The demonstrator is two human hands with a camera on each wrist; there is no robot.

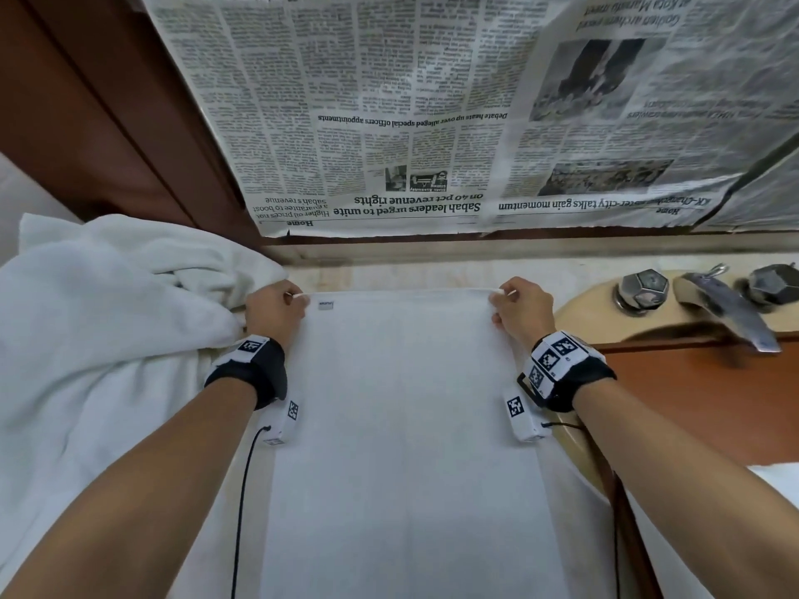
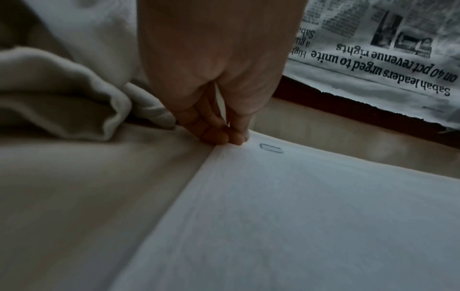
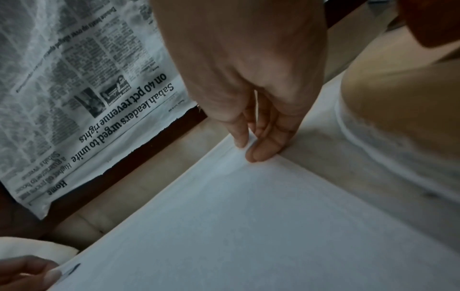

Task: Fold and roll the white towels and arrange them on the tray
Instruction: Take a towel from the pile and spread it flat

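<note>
A white towel (image 1: 402, 425) lies flat and smooth down the middle of the counter, its far edge near the wall. My left hand (image 1: 276, 306) pinches its far left corner, close to a small sewn label (image 1: 325, 305). My right hand (image 1: 516, 306) pinches the far right corner. In the left wrist view the left hand (image 2: 224, 135) holds the towel (image 2: 298, 216) corner between thumb and fingers. In the right wrist view the right hand (image 3: 259, 145) does the same on the towel (image 3: 248, 226). No tray is in view.
A heap of crumpled white towels (image 1: 95, 322) lies at the left, touching my left wrist. A beige basin (image 1: 614, 322) with a metal tap (image 1: 726, 309) and two knobs sits at the right. Newspaper (image 1: 389, 114) covers the wall behind. Wood counter (image 1: 700, 399) shows beyond the basin.
</note>
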